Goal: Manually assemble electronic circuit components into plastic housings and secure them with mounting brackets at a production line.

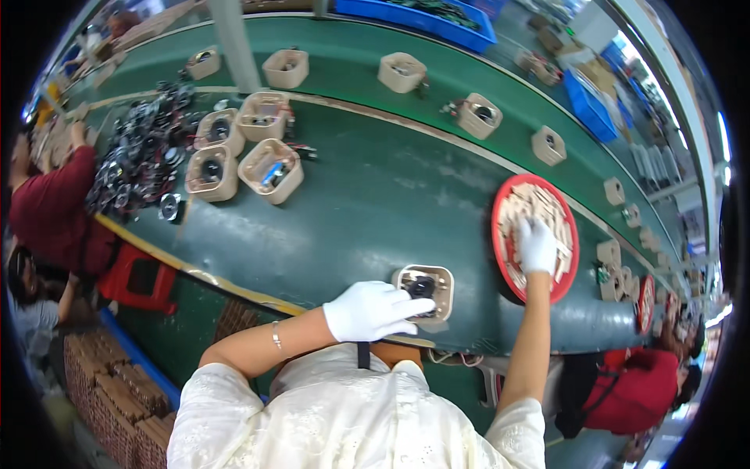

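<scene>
The green table [375, 203] carries a round red tray [500, 211] of pale wooden pieces at the right, where the gloved right hand [537, 246] rests flat and open among them. Nearer the front edge, a squarish beige housing [441, 277] lies open side up, no long axis evident. The gloved left hand [371, 311] touches the black part inside it, fingers loosely extended, nothing gripped. More such housings [269, 170] stand well apart at upper left.

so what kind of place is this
Probably a factory assembly line: a long green conveyor belt carries beige square housings, a round red tray holds pale sticks, and other workers sit alongside.

Housing [426, 289] left of tray [500, 211]
</scene>
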